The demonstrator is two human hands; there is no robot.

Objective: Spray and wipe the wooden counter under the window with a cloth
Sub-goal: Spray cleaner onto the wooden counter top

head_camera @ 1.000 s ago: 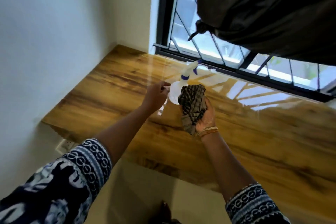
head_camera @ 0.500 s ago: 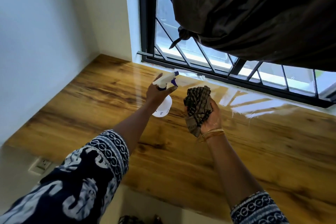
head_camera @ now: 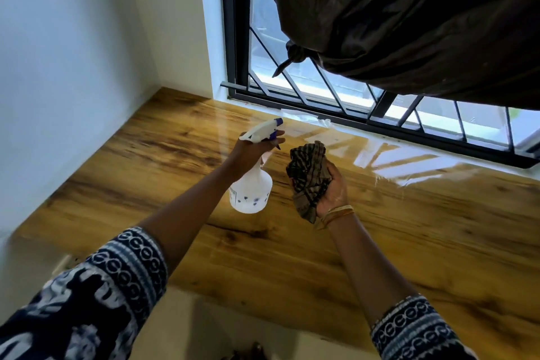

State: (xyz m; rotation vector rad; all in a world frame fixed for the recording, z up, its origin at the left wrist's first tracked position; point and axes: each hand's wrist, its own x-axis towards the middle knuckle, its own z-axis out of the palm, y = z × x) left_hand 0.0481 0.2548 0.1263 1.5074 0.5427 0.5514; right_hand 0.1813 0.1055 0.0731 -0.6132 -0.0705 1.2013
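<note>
Raised plastic spray bottle (head_camera: 252, 188) (crumpled cloth (head_camera: 308, 174))

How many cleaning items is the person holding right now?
2. A white plastic spray bottle with a blue nozzle is in the left hand; a crumpled brown striped cloth is in the right hand. No others visible.

Honestly nothing here you can actually read. The only thing with any print is the white spray bottle (head_camera: 252, 193): there's a thin strip of dark marking running down its side at about 9 o'clock on the body, plus a few small blue motifs across the lower front, but it's all too small and blurry to make out as letters or numbers. No brand or label is legible anywhere else.
</note>
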